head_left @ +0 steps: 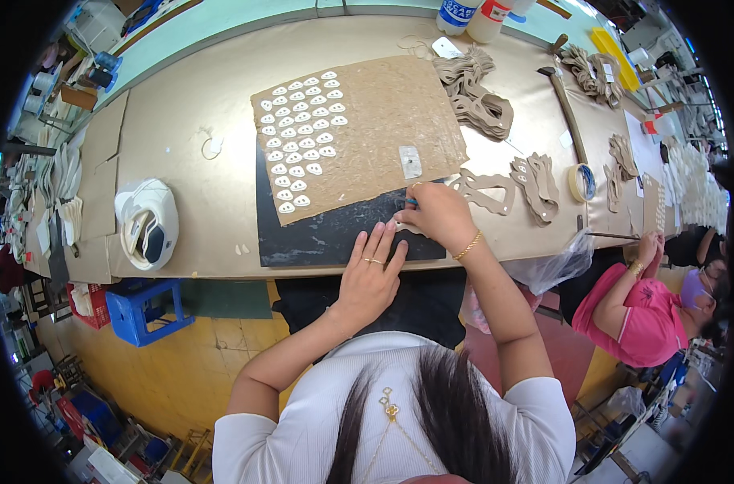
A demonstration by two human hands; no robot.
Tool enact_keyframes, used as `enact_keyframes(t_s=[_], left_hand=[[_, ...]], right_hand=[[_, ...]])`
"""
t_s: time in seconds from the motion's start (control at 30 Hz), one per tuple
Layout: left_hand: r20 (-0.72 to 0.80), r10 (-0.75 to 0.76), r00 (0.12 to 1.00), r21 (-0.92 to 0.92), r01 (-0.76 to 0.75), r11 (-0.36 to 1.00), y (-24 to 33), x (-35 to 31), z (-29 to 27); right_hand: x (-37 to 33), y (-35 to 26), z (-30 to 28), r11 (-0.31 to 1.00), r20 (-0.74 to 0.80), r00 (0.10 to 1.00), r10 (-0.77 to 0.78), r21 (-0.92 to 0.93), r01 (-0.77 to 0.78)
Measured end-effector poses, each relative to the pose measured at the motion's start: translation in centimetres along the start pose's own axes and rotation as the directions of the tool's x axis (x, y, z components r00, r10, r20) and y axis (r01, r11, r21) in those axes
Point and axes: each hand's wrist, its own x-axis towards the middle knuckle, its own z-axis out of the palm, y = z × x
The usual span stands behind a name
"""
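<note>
While the left grip [370, 278] lies flat, the right [441, 214] pinches something blue [412, 202].

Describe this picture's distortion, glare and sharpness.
Head view: black surrounds the rounded image, and the far edge of the table arches; head view: a pale sheen lies on its surface; head view: small details toward the rim are hard to make out.

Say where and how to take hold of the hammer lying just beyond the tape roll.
The hammer is likely best gripped around its wooden handle, from the near side: the long, slim handle points that way, with the head at the far end.
</note>
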Motion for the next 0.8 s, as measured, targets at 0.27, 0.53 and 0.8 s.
enact_keyframes(t_s=[0.27,0.53,0.8], left_hand=[[0.006,0.023,1.0,-0.021,-0.023,1.0,-0.2,0.5,-1.2],[0.045,-0.018,0.999,0.066,0.015,0.998,0.4,2.9,-0.6],[0.008,0.001,1.0,0.135,-0.002,0.991,-0.2,1.3,0.9]], right_hand=[[0.9,0.6,-0.2,0.975,-0.06,0.98,-0.191,-0.128,0.182],[-3.6,5.7,-1.3,0.926,-0.351,0.929,0.118,0.376,0.024],[-6.2,7.0,-0.1,0.942,-0.355,0.933,-0.062,0.287,0.172]])
